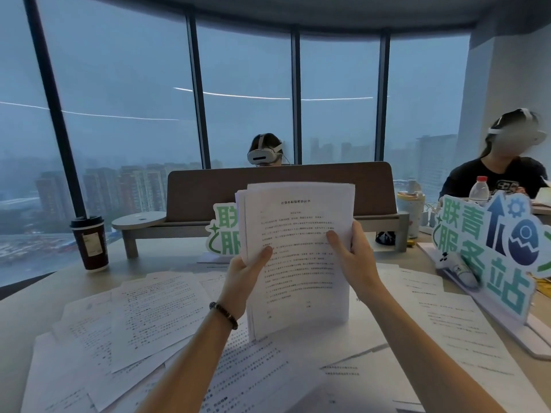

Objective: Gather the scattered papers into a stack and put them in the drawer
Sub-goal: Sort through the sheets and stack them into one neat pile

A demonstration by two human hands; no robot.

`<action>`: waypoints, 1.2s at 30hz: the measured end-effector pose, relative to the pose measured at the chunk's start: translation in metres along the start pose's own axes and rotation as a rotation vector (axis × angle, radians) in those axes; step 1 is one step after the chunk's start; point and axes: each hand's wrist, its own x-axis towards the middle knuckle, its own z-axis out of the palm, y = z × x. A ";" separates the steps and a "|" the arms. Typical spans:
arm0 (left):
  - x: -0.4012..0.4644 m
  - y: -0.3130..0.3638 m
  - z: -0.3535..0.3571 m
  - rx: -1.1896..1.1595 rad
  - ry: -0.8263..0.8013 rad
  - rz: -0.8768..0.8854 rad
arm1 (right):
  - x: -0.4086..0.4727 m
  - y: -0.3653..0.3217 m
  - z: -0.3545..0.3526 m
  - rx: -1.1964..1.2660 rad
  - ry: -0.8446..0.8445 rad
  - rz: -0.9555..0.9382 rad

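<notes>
Head view: both hands raised over desk [35,296], holding upright stack of papers [298,248] between them. Left hand [243,274] gripping stack's left edge, thumb across front sheet, fingers hidden behind. Right hand [354,253] gripping right edge, thumb pressed on printed face, fingers curled round back. Beaded bracelet [224,314] on left wrist. Front sheet headed with centred line of Chinese print, perhaps "社保补贴保密协议书", too soft to read surely; body text below unreadable. Stack's bottom edge standing on or just above loose sheets [155,311] spread flat across desk, overlapping on all sides, printed in small Chinese text, blurred.

Behind stack, partly hidden by it: green-and-white cut-out sign [222,231], only left characters showing. To right, larger matching sign [489,257] reading "联青服务站" in teal, with blue arrow, gear and egg-like emblem, standing in white base on papers' edge. To left, dark paper coffee cup [89,242] with black lid and white label, writing illegible. Brown desk divider [280,186] on grey shelf behind signs. Clear bottle with red cap [479,187] and pale tumbler [411,208] beyond right sign. Two people in white headsets: one behind divider [265,150], one at far right in dark shirt [495,177]. Tall windows with hazy towers beyond. No drawer in sight.
</notes>
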 end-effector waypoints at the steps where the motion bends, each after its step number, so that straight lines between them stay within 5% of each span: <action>1: 0.000 0.000 0.000 -0.002 -0.004 0.001 | 0.003 -0.003 -0.001 -0.005 -0.003 -0.013; 8: -0.002 -0.003 -0.004 0.023 -0.022 -0.002 | 0.021 -0.015 -0.005 0.011 -0.079 -0.072; 14: -0.009 -0.021 -0.006 0.095 0.003 -0.068 | -0.001 0.019 0.002 0.130 -0.198 0.236; 25: 0.004 -0.025 -0.020 0.170 -0.046 -0.179 | -0.003 0.029 -0.011 -0.019 -0.271 0.268; 27: 0.006 -0.038 -0.023 0.198 -0.024 -0.237 | -0.003 0.037 -0.012 -0.193 -0.277 0.294; 32: 0.010 -0.072 -0.032 0.441 -0.018 -0.372 | -0.012 0.068 -0.032 -1.104 -0.450 0.491; 36: 0.010 -0.084 -0.033 0.511 0.007 -0.399 | -0.010 0.067 -0.035 -1.064 -0.506 0.501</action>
